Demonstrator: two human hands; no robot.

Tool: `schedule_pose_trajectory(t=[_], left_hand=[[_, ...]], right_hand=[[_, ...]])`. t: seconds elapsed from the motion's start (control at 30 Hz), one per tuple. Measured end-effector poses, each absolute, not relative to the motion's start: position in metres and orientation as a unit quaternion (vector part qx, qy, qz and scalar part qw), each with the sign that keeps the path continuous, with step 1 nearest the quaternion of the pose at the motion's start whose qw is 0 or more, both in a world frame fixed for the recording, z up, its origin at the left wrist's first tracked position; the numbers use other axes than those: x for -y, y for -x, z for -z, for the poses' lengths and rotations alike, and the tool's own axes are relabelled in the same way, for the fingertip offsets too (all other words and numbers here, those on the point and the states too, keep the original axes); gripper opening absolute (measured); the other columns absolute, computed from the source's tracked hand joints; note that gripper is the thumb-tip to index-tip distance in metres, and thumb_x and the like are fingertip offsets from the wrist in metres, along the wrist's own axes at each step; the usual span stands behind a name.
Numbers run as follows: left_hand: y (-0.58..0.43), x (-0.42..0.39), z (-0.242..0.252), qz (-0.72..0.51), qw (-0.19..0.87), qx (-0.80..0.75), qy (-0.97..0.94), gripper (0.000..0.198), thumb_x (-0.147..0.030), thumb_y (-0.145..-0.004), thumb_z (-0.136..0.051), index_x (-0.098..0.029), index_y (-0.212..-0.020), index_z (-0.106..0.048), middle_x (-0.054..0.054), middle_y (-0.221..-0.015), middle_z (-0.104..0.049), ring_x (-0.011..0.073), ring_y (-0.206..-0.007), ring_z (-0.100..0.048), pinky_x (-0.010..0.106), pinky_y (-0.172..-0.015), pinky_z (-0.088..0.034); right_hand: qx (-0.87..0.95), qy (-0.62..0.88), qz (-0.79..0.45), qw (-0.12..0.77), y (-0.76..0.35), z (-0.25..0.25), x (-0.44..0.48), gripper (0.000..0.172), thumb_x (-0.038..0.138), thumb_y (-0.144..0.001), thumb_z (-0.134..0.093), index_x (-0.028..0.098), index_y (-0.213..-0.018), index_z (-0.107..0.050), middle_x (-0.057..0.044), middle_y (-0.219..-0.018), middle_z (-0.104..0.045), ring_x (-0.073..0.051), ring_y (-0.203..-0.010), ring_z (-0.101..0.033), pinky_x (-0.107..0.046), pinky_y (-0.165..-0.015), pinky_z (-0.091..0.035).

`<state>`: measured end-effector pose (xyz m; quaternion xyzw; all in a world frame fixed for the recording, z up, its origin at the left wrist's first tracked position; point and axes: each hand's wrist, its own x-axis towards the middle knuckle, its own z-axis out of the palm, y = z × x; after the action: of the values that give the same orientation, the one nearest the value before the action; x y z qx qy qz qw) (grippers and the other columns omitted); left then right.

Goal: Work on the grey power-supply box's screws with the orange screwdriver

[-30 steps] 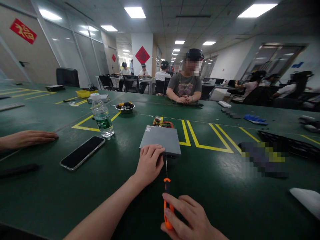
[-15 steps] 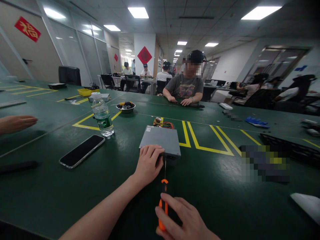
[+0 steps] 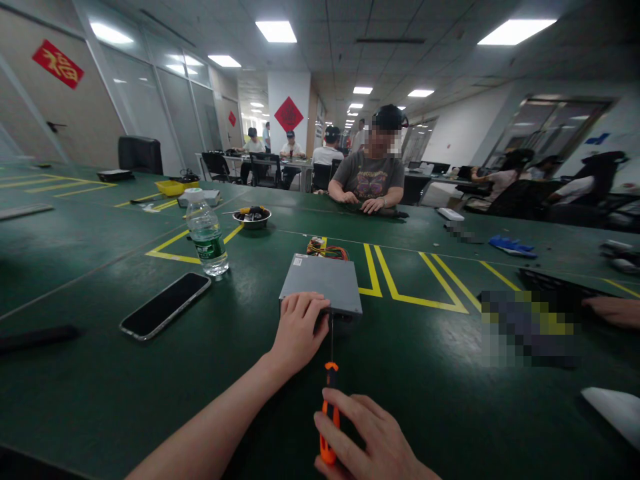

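Observation:
A grey metal computer power supply [image 3: 320, 277] lies on the green table, its bundle of coloured cables [image 3: 327, 249] at the far side. My left hand [image 3: 303, 327] rests over its near edge, fingers on top and bent round the front, holding it. In my right hand [image 3: 367, 433] is an orange and black screwdriver [image 3: 330, 413], its handle between thumb and fingers. The thin shaft points away from me to the near face of the power supply. The tip's exact contact is too small to make out.
Left of the power supply stand a water bottle [image 3: 207, 240] and a phone [image 3: 166, 307]. Behind them is a metal bowl [image 3: 253, 219] with tools. A black perforated panel [image 3: 560, 288] lies right, near another person's hand [image 3: 613, 311]. A co-worker [image 3: 373, 175] sits opposite.
Another person's hand at the left edge has gone out of view, and one has appeared at the right edge. My hands, the screwdriver and the power supply keep nearly the same places.

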<state>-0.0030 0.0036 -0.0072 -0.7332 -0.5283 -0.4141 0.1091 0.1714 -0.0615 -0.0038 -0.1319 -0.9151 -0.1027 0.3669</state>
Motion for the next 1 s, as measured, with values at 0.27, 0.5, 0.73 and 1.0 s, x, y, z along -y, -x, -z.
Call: schedule_pose_trajectory(t=[0.27,0.5,0.73,1.0], left_hand=[[0.001,-0.006,0.01,0.419,0.116,0.533,0.726,0.017,-0.019,-0.079,-0.054,-0.022,-0.096,-0.054,0.004,-0.102,-0.059,0.0205,-0.097,-0.049,0.037,-0.085,-0.035],[0.001,-0.005,0.009,0.416,0.108,0.536,0.727,0.018,-0.018,-0.079,-0.054,-0.022,-0.097,-0.053,0.004,-0.103,-0.058,0.0207,-0.097,-0.049,0.038,-0.085,-0.035],[0.0,-0.004,0.008,0.414,0.11,0.541,0.724,0.018,-0.017,-0.079,-0.054,-0.022,-0.096,-0.053,0.004,-0.102,-0.057,0.0217,-0.097,-0.048,0.039,-0.085,-0.035],[0.001,-0.005,0.007,0.411,0.114,0.54,0.726,0.017,-0.018,-0.079,-0.053,-0.022,-0.095,-0.054,0.004,-0.102,-0.058,0.021,-0.096,-0.049,0.038,-0.083,-0.036]], right_hand=[[0.906,0.123,0.098,0.392,-0.174,0.009,0.059,0.02,0.028,-0.087,-0.047,0.011,-0.094,-0.054,-0.018,-0.091,-0.068,-0.017,-0.079,-0.066,-0.025,-0.066,-0.054],[0.909,0.137,0.101,0.38,-0.171,0.008,0.06,0.02,0.026,-0.087,-0.044,0.013,-0.093,-0.058,-0.016,-0.09,-0.068,-0.017,-0.08,-0.066,-0.026,-0.064,-0.054],[0.915,0.142,0.089,0.366,-0.174,0.003,0.063,0.023,0.03,-0.086,-0.05,0.012,-0.098,-0.057,-0.015,-0.093,-0.068,-0.017,-0.083,-0.065,-0.026,-0.066,-0.054],[0.927,0.144,0.071,0.34,-0.179,0.01,0.063,0.03,0.031,-0.089,-0.043,0.008,-0.105,-0.051,-0.019,-0.101,-0.066,-0.019,-0.092,-0.063,-0.027,-0.074,-0.053]])
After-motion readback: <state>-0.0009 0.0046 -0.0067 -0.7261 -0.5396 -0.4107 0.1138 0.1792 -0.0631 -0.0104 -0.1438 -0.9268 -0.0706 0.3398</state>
